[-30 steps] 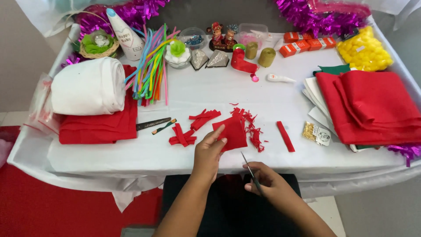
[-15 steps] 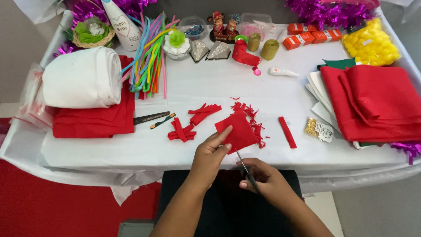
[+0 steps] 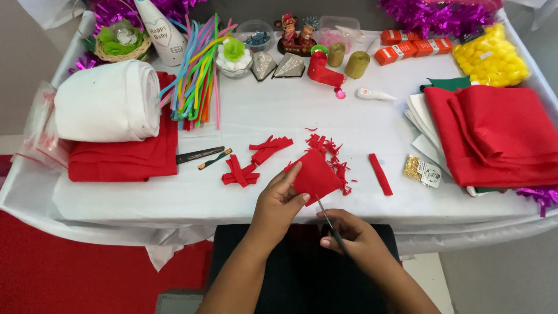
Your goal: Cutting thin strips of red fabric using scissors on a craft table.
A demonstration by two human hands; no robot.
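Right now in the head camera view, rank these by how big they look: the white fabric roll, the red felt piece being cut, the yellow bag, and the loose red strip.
1. white fabric roll
2. yellow bag
3. red felt piece, though it sits nearer the camera, so this is unsure
4. loose red strip

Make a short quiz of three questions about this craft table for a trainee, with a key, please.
1. True or false: the left hand holds a red felt piece.
2. What does the right hand hold? A) glue B) scissors C) ribbon
3. Which lies nearer the felt piece: the red strip or the white roll?

Key:
1. True; its fingers pinch the left edge of the piece.
2. B; the blade tip points at the piece's lower edge.
3. The red strip, just right of the piece.
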